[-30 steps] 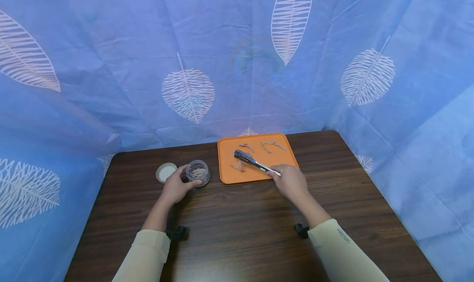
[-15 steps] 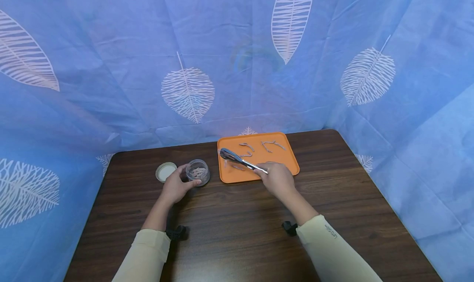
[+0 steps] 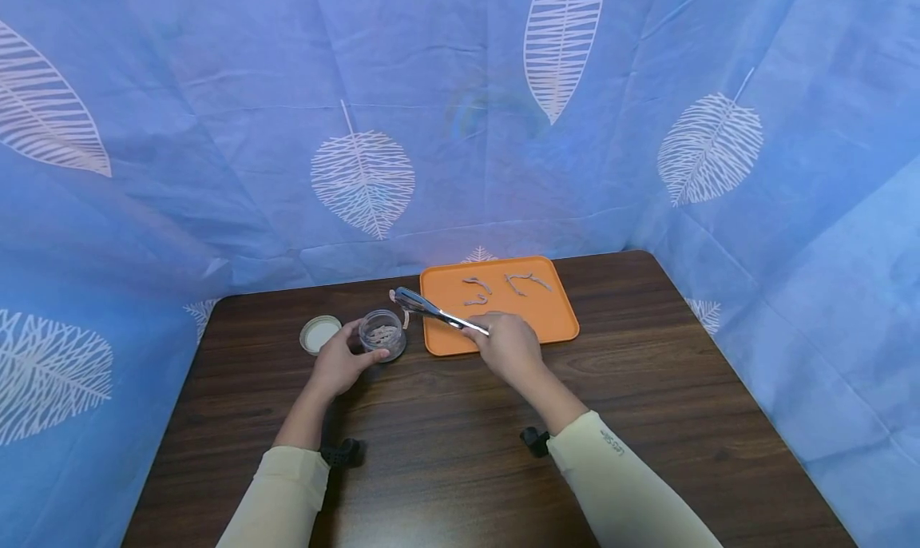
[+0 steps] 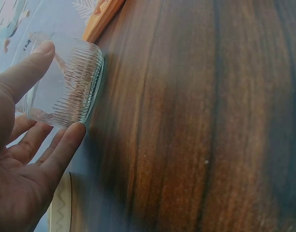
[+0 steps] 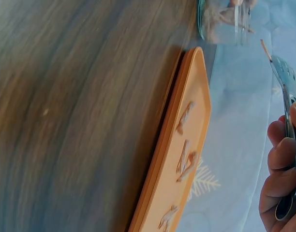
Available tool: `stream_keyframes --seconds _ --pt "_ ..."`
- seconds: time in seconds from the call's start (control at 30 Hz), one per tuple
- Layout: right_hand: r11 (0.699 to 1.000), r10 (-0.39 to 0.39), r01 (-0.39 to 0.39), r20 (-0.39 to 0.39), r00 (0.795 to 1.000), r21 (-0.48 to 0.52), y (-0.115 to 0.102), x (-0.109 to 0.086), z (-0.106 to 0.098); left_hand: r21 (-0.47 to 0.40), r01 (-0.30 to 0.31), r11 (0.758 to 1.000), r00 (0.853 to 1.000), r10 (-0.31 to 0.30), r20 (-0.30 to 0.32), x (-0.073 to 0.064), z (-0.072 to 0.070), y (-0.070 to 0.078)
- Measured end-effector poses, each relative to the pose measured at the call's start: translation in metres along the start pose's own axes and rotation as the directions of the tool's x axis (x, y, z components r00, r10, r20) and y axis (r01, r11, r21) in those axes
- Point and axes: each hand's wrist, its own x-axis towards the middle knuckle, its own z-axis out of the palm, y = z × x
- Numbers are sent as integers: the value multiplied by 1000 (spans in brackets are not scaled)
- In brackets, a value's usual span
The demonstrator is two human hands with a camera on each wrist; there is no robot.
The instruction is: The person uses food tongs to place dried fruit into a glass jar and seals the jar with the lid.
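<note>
In the head view my left hand holds a clear glass jar standing on the table, thumb on the near side and fingers behind. Thin, pale, crinkled strips lie inside the jar. My right hand grips metal tongs, whose tips hang up beside the jar's rim, past the tray's left edge. From those tips dangles a thin strip, clear in the right wrist view. On the orange tray lie several similar strips.
A round lid, its pale inside facing up, lies left of the jar, just behind my left hand. The dark wooden table ends at a blue leaf-print cloth hanging at the back and sides.
My right hand has carried the tongs leftward from over the tray toward the jar, lifting a strip off the tray. My left hand and the jar stay in place.
</note>
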Motion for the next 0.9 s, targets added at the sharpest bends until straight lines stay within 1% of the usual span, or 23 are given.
stream_keyframes --seconds 0.23,0.43,0.57,0.7,0.9 --pt "1000 -22 22 -9 1000 -21 -13 2 9 -6 9 1000 1000 -9 5 0 -1 0" --pt "1000 -20 20 23 1000 -20 -19 3 16 -6 4 1000 1000 -4 10 0 -1 -1" --pt "998 -23 25 35 999 -65 -22 3 19 3 0 1000 1000 0 8 2 -1 -2" --pt "992 -51 54 30 998 -110 -23 3 22 13 -5 1000 1000 5 7 2 -1 -3" --pt "988 -78 79 16 997 -135 -24 3 26 14 3 1000 1000 -3 6 3 -1 -3"
